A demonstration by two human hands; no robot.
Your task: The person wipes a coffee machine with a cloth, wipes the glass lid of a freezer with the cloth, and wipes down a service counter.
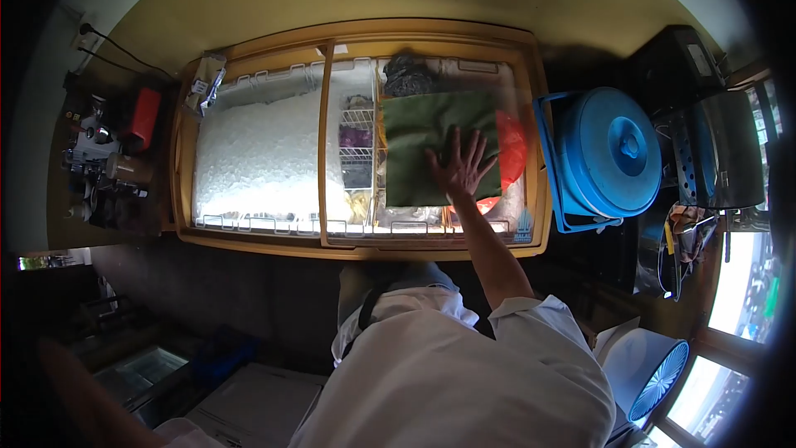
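Observation:
My right hand (466,168) lies flat with fingers spread on a folded dark green cloth (410,129). The cloth rests on the right glass lid of a chest freezer (435,248) with a wooden-coloured frame. Beneath the glass, a red plastic bag (512,149) and a dark plastic bag (408,75) show beside the cloth. Wire baskets (356,152) with packed items sit left of it. At the lower left, my left forearm (91,394) reaches out to the side into the dark edge; the fingers of that hand cannot be made out.
Frost or ice (257,141) shows under the left lid. A small box (204,83) sits on the freezer's left corner. To the right stands a blue lidded cooler (609,141). A white fan-like round object (659,377) is at lower right. Clutter with a red box (144,119) stands left.

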